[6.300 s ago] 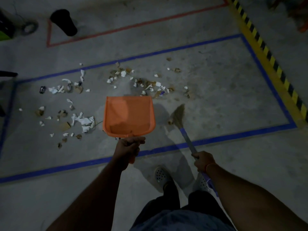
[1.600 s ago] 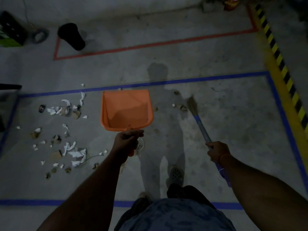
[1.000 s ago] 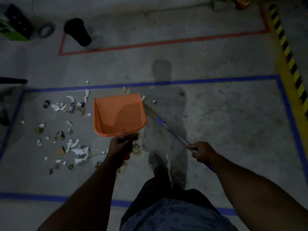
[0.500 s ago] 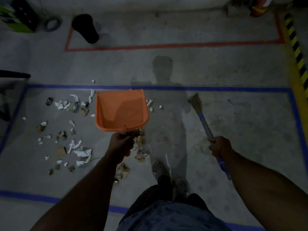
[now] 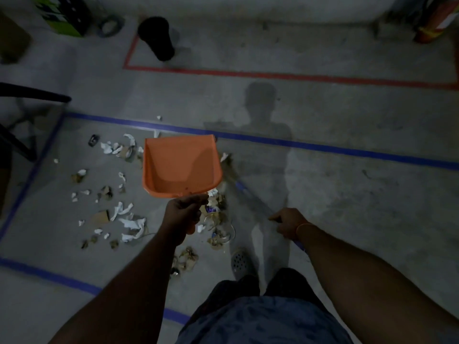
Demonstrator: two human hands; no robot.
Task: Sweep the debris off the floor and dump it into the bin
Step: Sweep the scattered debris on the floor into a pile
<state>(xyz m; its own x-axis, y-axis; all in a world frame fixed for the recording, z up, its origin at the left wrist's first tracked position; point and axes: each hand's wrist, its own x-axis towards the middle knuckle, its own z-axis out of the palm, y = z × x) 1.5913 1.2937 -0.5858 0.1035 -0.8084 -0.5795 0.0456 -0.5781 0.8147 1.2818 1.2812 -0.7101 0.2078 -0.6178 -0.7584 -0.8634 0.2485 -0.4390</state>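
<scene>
Debris (image 5: pixel 124 217): bits of paper and card lie on the floor, left of me and by my feet.
Dustpan (image 5: pixel 181 167): one; my left hand (image 5: pixel 185 213) wraps its handle and holds it up, ready.
Broom (image 5: pixel 244 194): one; my right hand (image 5: pixel 285 222) grips it, pulling bits close.
Bin (image 5: pixel 156 38): one, far ahead.
</scene>
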